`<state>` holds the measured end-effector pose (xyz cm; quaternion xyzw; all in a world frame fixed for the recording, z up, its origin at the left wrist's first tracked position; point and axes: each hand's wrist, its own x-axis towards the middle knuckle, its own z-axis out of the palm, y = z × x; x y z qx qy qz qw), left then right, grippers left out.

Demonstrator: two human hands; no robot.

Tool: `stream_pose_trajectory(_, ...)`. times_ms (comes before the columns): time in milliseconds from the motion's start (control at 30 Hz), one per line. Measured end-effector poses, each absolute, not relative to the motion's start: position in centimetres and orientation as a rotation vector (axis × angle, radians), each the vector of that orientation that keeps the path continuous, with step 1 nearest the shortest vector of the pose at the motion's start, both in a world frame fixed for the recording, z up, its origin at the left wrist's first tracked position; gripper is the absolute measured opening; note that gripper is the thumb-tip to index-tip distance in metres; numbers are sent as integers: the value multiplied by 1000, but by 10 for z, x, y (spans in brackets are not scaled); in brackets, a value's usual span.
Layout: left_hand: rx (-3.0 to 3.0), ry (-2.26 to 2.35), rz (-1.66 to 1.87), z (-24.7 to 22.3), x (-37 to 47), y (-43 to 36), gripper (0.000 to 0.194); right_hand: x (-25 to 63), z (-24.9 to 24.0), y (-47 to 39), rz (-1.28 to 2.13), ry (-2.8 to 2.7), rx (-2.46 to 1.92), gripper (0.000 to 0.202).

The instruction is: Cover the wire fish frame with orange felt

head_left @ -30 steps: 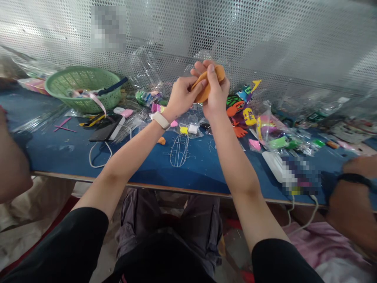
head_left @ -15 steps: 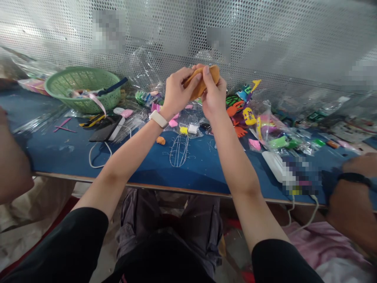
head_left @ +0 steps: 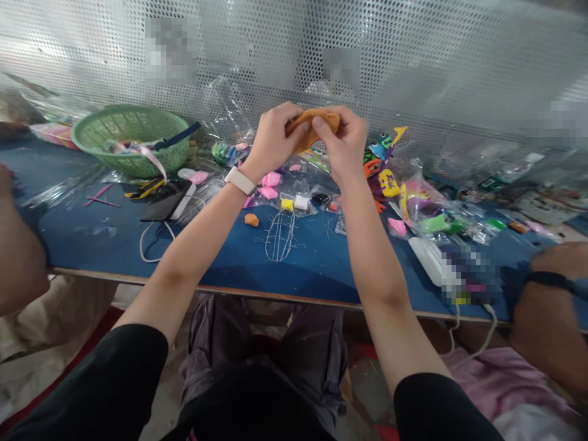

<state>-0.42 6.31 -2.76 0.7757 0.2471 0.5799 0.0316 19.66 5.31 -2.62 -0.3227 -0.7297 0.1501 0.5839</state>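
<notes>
Between my two hands, raised above the far part of the table, is a flattened sheet of orange modelling clay [head_left: 309,138]. My left hand [head_left: 274,136] pinches its left side, thumb in front. On its right side my right hand [head_left: 345,138] grips the clay, thumb pressed on the near face and fingers behind it. Below them a bent wire frame [head_left: 279,236], oval with short side strands, lies on the blue table [head_left: 229,257]. A small orange clay lump [head_left: 251,220] sits to its left. Just behind the frame are small yellow [head_left: 287,204] and white clay packets [head_left: 301,202].
A green basket [head_left: 131,160] stands left, with a phone [head_left: 163,205] and purple sticks [head_left: 101,195] before it. Colourful clay figures [head_left: 388,183] and bagged clay [head_left: 433,223] lie right, near a white cabled device [head_left: 425,257]. Other people's arms [head_left: 551,306] flank me. A perforated metal wall rises behind.
My right hand has shifted a little to the right and turned, its thumb now lower on the orange clay. The clay's right end has tipped down. My left hand stays nearly in place.
</notes>
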Motion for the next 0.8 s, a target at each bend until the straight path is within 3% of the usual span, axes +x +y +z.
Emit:
stream_pose_trajectory(233,2474,806,1718,-23,-5,57,29,214,-15,45,187,-1751,-780,71)
stream_pose_trajectory(400,2386,839,1688,-23,-7,51,39,215,-11,39,281,-1744,-720,77)
stream_pose_trajectory(600,2368,733,1725,-20,-8,47,37,208,-5,24,308,-1680,-747,81)
stream_pose_trajectory(800,2323,753,1766,-21,-3,50,57,206,-6,27,375,-1683,-733,81)
